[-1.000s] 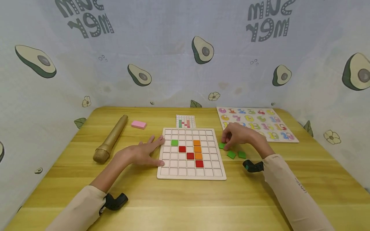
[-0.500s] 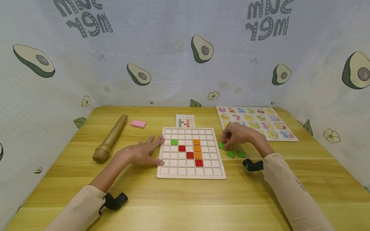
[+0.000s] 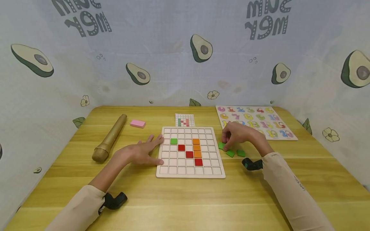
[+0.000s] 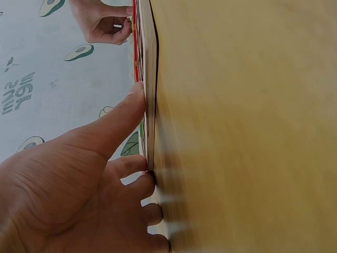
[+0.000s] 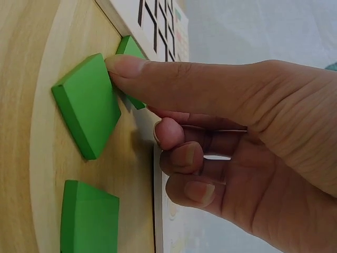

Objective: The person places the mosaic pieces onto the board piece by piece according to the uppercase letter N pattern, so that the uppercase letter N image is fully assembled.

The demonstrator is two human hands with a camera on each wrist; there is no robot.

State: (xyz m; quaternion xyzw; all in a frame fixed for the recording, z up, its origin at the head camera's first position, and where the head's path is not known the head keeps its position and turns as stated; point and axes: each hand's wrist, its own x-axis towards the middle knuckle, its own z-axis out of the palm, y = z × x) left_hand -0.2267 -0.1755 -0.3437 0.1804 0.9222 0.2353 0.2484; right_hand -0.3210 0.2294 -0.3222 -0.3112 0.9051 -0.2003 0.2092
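A white board with a square grid (image 3: 190,171) lies mid-table, holding one green tile (image 3: 173,141), several orange tiles (image 3: 197,147) and several red tiles (image 3: 189,154). My left hand (image 3: 143,152) rests at its left edge with fingers spread, the thumb (image 4: 124,116) against the board's side. Right of the board, my right hand (image 3: 238,134) has thumb and forefinger at a loose green tile (image 5: 132,50), pinching it near the table; the forefinger is mostly hidden behind the thumb. Two more green tiles, one nearer (image 5: 89,108) and one lower (image 5: 90,219), lie beside that hand.
A small printed grid card (image 3: 185,119) lies behind the board. At the back right is a number board (image 3: 277,134), partly behind the right hand. A gold microphone (image 3: 110,138) and a pink block (image 3: 137,124) lie on the left. Patterned cloth (image 3: 173,89) hangs behind.
The head view has shifted very slightly. Both hands, the board and the tiles keep practically the same places.
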